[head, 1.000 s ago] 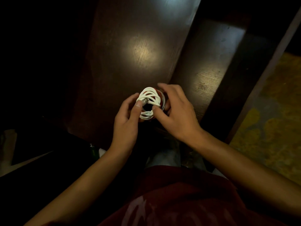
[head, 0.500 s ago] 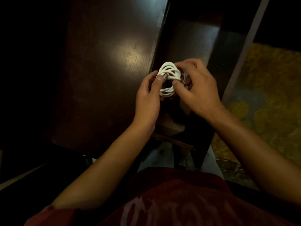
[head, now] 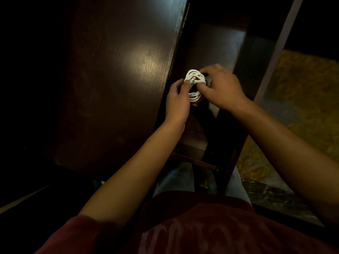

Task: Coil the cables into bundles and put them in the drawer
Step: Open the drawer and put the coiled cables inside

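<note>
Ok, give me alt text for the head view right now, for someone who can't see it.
Two bare hands hold a coiled white cable over an open dark wooden drawer: the left hand pinches its metal plug end, the right hand grips the other side. A dark wooden tabletop lies to the left, patterned yellow flooring to the right.

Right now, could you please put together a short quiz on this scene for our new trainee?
1. True or false: the white cable bundle lies alone on the dark tabletop, with no hand on it.
2. Which hands hold the bundle? A) only the left hand B) only the right hand C) both
3. Fill in: the bundle is held over the open ____, to the right of the tabletop.

Key:
1. False; it is held up in the hands.
2. C; fingers of both hands pinch the coil.
3. Drawer.
</note>
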Motion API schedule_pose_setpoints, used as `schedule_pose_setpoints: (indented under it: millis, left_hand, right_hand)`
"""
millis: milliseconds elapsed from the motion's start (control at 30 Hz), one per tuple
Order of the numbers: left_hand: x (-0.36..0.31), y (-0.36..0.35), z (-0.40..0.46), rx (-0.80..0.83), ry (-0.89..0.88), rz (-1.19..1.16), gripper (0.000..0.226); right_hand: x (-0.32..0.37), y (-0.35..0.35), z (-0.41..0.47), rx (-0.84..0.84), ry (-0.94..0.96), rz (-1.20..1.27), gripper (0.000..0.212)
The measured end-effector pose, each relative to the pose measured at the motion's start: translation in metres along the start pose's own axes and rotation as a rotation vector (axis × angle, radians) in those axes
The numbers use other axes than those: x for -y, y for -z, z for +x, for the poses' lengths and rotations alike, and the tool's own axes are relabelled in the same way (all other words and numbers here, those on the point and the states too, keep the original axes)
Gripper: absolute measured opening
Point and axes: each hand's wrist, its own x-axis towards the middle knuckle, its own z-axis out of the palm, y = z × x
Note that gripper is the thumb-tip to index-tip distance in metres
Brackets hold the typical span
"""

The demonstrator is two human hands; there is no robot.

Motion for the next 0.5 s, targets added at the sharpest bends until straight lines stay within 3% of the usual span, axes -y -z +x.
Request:
schedule_pose_setpoints:
  millis: [500]
  left_hand:
    - [0.033,-0.022,0.044,-0.013,0.064,0.056,0.044]
  right_hand:
    - [-0.023,-0.029,0.032,0.108,-0.103,-0.145,0.046]
